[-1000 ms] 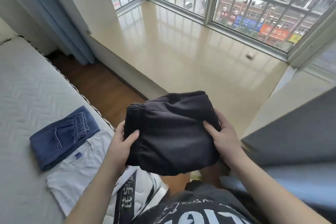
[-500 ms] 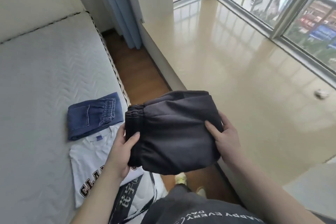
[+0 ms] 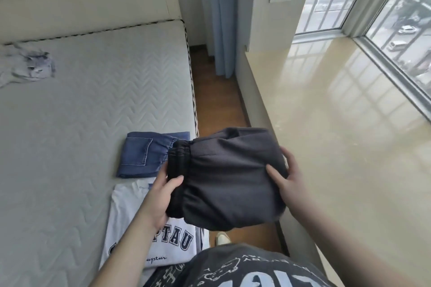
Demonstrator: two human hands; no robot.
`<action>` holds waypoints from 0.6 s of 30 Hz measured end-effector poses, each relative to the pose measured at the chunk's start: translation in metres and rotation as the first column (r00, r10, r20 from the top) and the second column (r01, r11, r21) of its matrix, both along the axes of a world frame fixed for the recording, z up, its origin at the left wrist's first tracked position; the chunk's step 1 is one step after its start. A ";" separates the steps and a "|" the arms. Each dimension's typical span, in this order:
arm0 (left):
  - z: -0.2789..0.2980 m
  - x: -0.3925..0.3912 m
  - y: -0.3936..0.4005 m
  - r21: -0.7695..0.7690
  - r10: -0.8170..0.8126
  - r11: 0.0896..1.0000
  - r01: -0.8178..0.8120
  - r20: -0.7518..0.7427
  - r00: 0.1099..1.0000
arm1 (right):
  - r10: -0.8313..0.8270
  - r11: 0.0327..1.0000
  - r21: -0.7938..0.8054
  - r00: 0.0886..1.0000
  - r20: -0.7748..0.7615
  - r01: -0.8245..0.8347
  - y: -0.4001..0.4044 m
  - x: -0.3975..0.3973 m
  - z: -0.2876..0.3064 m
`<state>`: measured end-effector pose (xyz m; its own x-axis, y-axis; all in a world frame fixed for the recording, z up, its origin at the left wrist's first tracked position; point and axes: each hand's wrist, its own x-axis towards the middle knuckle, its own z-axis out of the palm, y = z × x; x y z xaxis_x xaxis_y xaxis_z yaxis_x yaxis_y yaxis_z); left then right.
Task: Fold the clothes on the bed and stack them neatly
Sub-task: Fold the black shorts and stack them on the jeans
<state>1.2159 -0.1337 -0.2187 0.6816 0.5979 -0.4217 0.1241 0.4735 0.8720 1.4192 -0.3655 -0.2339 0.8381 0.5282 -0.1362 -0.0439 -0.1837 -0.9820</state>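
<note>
- Black folded trousers point(image 3: 228, 182): held in the air between both hands, above the gap between bed edge and window ledge, elastic waistband turned toward the bed.
- Left hand point(image 3: 161, 196): clamped on the waistband end, thumb on top, fingers hidden underneath.
- Right hand point(image 3: 285, 184): pressed against the opposite end, thumb laid across the top fabric, the other fingers round the far side; hands well apart, bundle spanning the space between.
- Compared with a second ago: same two-handed hold, bundle unchanged in shape, but view swung from window and ledge round toward the mattress point(image 3: 70, 135); much more of the bed now in sight.
- Now overlapping in view the near corner of the folded blue jeans point(image 3: 144, 154), which lie flat near the bed's edge; whether above them or merely in front cannot be told.
- White printed T-shirt point(image 3: 163, 235): folded flat, just beside the jeans on the nearer side, partly hidden by the left forearm.
- Newly in view: a crumpled pale grey garment point(image 3: 28, 69) at the far left of the mattress, unfolded.
- Meaning for the task, as a judgement: folding of the trousers looks finished; turn toward the bed suggests placing comes next, likely on the jeans or the T-shirt.
- Likely remaining: setting the trousers down squarely without the fold springing open, then the crumpled piece.
- Risk: thick bundle, loose lower edge sagging; could unroll on release.
</note>
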 end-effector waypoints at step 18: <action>-0.013 0.081 0.094 0.130 0.086 0.989 -0.069 -0.126 0.988 | 0.368 0.928 -0.007 0.919 -0.144 -0.373 0.143 0.135 -0.018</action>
